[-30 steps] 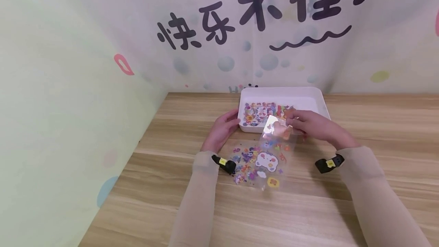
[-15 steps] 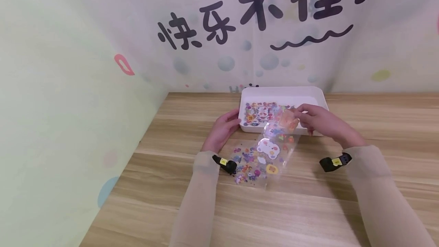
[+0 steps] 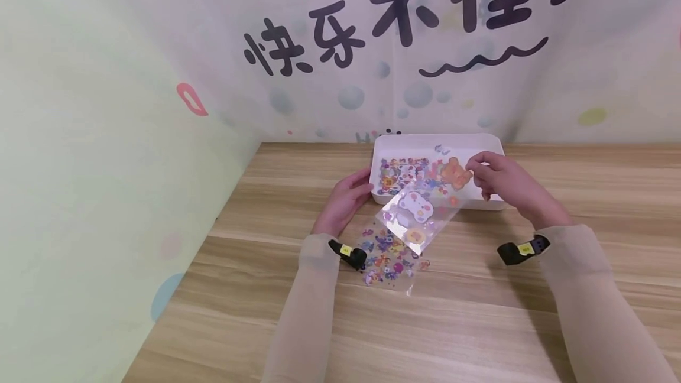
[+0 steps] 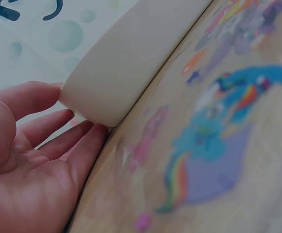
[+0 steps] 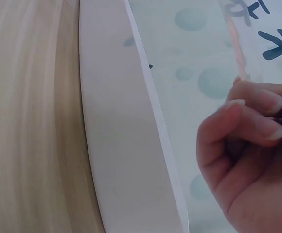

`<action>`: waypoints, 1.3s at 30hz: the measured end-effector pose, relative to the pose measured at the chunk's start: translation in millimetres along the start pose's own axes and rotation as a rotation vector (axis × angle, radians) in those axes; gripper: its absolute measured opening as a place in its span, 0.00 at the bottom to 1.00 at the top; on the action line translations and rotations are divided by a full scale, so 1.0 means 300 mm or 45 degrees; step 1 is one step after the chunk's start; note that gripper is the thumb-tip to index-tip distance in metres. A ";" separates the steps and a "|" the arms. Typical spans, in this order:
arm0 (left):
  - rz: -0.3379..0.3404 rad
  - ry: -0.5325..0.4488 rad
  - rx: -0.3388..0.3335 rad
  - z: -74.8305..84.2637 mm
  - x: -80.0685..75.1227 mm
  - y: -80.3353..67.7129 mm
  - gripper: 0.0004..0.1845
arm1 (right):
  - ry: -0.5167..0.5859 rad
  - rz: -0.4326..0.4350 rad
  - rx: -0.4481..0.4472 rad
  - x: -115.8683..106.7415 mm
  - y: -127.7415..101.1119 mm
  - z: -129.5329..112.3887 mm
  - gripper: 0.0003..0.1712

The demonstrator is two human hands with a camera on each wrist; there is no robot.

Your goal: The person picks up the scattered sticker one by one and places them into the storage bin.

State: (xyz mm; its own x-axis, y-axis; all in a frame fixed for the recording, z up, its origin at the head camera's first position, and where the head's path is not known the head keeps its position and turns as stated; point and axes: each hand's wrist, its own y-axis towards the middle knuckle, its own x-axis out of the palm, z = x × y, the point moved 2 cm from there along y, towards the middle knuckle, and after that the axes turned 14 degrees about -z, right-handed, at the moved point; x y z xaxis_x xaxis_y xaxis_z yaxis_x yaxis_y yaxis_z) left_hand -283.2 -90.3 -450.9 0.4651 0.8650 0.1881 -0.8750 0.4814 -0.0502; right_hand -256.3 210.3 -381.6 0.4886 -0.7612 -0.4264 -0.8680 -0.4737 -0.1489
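Looks like the sorting-stickers-into-the-tray step is mid-swing here: the right hand (image 3: 502, 179) has its fingertips pinched on the far edge of a clear plastic sticker sheet printed with a white bear, an orange bear and little flowers (image 3: 420, 211), and that sheet hangs tilted in the air, its top over the shallow white rectangular plastic tray (image 3: 492, 145) and its lower end out over the table in front of the tray. The left hand (image 3: 346, 200) is relaxed, fingers fairly straight, resting against the tray's near-left corner as if steadying it, not gripping anything. Inside the tray there's already another colourful sticker sheet (image 3: 401, 171) lying flat, and a second transparent sheet crowded with small purple and pink cartoon stickers (image 3: 385, 256) lies flat on the light wooden tabletop (image 3: 266, 312) between the forearms. My guess for the next move: the lifted sheet needs carrying a bit further over the tray and lowering so it lands flat on the one inside, then letting go; floppy film like this may curl or catch the rim. Writing-wise, the pastel backdrop behind (image 3: 372, 75) has big dark brush-style Chinese characters reading 快乐不倒 with an exclamation mark and a wavy line under them. No brand names readable on the stickers, too small and blurry.
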 end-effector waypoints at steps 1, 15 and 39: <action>-0.003 -0.003 0.002 0.000 -0.001 -0.001 0.27 | 0.009 0.012 0.002 -0.002 -0.001 0.000 0.20; -0.018 -0.023 -0.008 0.023 0.013 -0.015 0.27 | 0.140 0.204 0.056 -0.023 -0.013 0.018 0.26; 0.011 -0.002 -0.029 0.009 0.003 -0.003 0.26 | 0.284 0.374 0.062 -0.026 -0.011 0.041 0.23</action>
State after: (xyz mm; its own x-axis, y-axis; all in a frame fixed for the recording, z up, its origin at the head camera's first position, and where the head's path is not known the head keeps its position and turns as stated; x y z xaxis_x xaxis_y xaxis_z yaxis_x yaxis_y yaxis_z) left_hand -282.3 -90.3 -448.1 0.4572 0.8690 0.1891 -0.8758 0.4770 -0.0744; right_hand -258.2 223.4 -388.8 0.2209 -0.9420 -0.2528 -0.9746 -0.2034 -0.0936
